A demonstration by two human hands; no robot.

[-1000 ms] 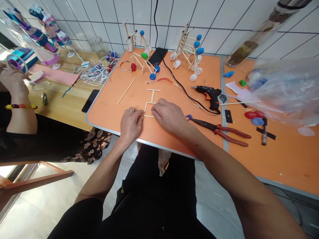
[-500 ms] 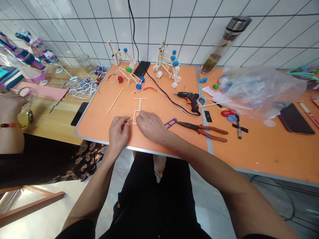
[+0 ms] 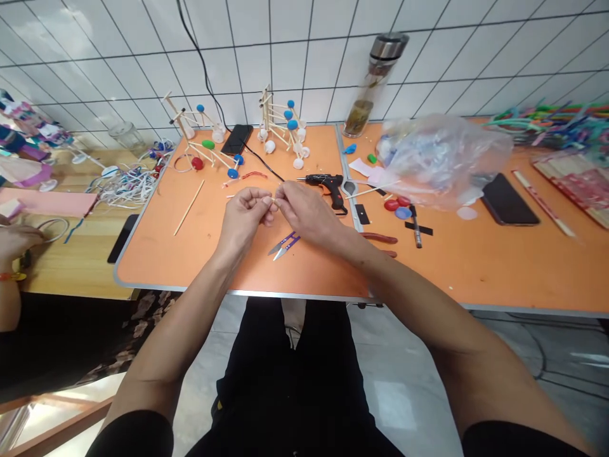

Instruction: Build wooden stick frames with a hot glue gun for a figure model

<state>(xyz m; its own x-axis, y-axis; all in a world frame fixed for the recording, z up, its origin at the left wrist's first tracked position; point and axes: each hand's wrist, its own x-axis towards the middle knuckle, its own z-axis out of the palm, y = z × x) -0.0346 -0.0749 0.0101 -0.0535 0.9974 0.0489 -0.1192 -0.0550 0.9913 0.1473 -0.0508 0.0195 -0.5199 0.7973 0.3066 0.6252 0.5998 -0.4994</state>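
Observation:
My left hand (image 3: 245,216) and my right hand (image 3: 304,212) are raised a little above the orange table (image 3: 200,260), fingertips meeting. Between them they pinch a small wooden stick piece (image 3: 274,200); most of it is hidden by the fingers. Purple snips (image 3: 284,245) lie on the table just below my hands. A black hot glue gun (image 3: 328,184) lies just beyond my right hand. Red-handled pliers (image 3: 383,239) show partly behind my right forearm.
Two stick-and-ball models (image 3: 280,127) (image 3: 200,143) stand at the back, near a black phone (image 3: 238,138) on a cable. A long skewer (image 3: 189,206) lies left. A plastic bag (image 3: 438,158), a bottle (image 3: 373,82) and another phone (image 3: 507,200) are right. Another person's hand (image 3: 16,238) works at the wooden table on the left.
Both hands have lifted off the table and come together in the air, pinching a stick piece. The camera view has tilted up and swung right. The flat stick frame no longer shows on the table.

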